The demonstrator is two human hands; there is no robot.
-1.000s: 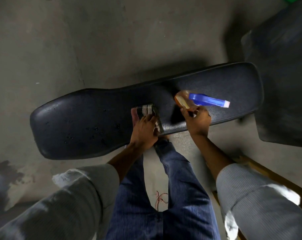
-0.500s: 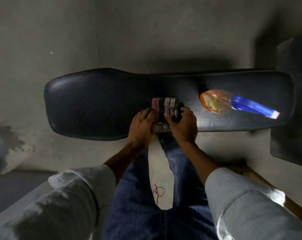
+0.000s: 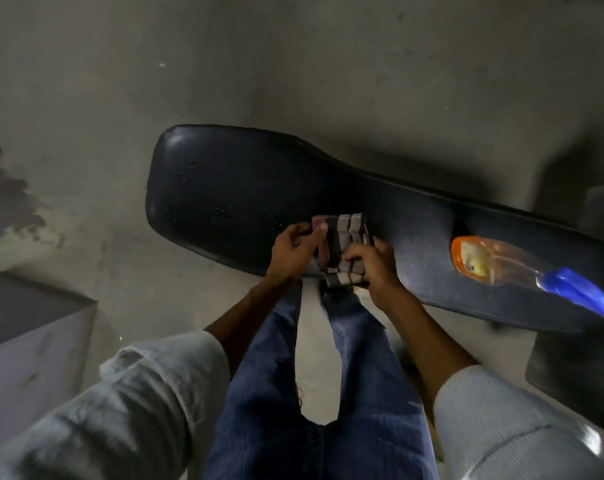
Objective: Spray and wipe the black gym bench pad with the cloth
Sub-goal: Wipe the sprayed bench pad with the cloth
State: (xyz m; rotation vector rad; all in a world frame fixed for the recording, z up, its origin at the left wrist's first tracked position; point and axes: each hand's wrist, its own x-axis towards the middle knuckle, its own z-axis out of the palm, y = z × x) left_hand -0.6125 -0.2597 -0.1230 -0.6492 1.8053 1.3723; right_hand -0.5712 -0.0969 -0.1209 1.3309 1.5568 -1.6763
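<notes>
The long black bench pad (image 3: 231, 195) lies across the concrete floor, with small droplets on its wide left part. A folded checked cloth (image 3: 345, 247) rests at the pad's near edge. My left hand (image 3: 293, 252) grips the cloth's left side and my right hand (image 3: 373, 268) grips its right side. A spray bottle (image 3: 494, 265) with an orange body and blue head lies on its side on the pad's right part, apart from both hands.
A grey block (image 3: 27, 327) stands at the lower left on the stained concrete floor (image 3: 86, 98). A second dark pad (image 3: 581, 368) sits at the right edge. My legs in blue jeans (image 3: 328, 393) stand close against the pad's near edge.
My right hand let go of the spray bottle, which now lies on the pad, and joined my left hand on the cloth. The view has swung left.
</notes>
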